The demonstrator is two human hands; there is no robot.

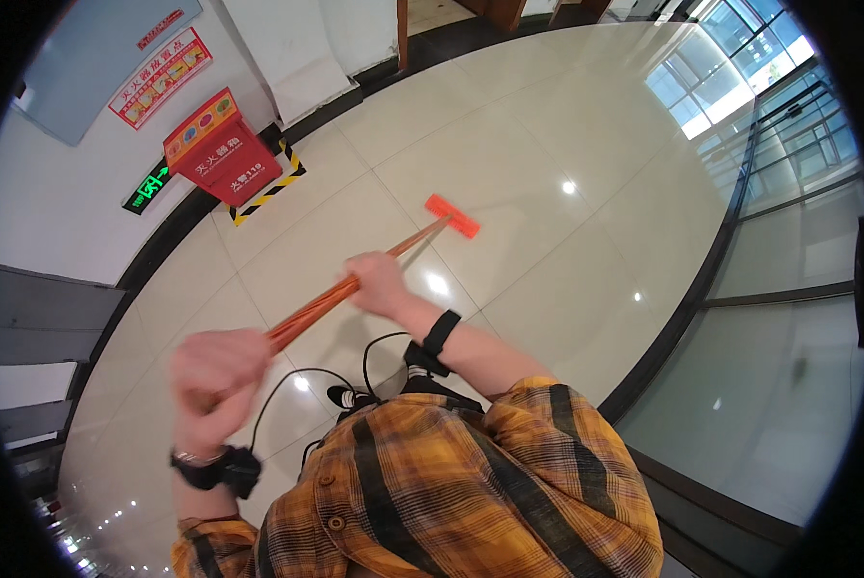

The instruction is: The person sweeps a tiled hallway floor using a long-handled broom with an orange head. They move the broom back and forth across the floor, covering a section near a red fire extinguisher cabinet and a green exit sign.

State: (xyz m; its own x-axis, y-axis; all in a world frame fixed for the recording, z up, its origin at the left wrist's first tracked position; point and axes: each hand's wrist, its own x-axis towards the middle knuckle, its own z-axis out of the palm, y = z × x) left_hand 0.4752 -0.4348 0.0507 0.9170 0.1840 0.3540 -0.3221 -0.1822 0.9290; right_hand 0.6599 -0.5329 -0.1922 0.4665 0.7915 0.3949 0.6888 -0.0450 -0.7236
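My left hand (222,379), slightly blurred, is closed around the upper end of a long reddish-brown, wood-patterned handle (315,315). Farther down the same handle, my right hand (375,284) grips it. The handle slants away from me to an orange-red brush or broom head (453,216), which appears to rest on the glossy tiled floor (526,267). Whether the head has bristles beneath cannot be told. Black bands with small devices sit on both wrists, and black cables hang near my legs.
A red fire extinguisher box (233,162) stands by the left wall, edged by black-and-yellow floor tape (276,184). A lit green exit sign (147,189) is low on that wall. Dark-framed glass panels (764,354) run along the right. My shoe (341,396) shows below.
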